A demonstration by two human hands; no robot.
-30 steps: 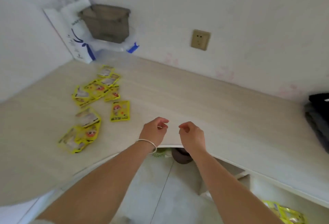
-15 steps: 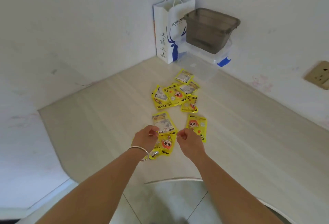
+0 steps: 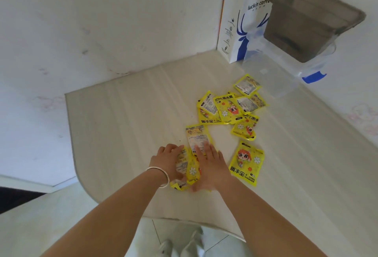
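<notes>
Handling yellow hand-warmer packets (image 3: 190, 170) on a pale surface (image 3: 122, 134).
Gripping the near ones with the left hand (image 3: 166, 161), pressing down with the flat, straight-fingered right hand (image 3: 210, 166).

Yellow packets (image 3: 191, 170) with white flowers between left hand (image 3: 168, 161) and right hand (image 3: 211, 168). Right of it, yellow pouch (image 3: 246, 163) with red-haired cartoon figure. Beyond both, white bag (image 3: 235, 21), blue deer print.
</notes>
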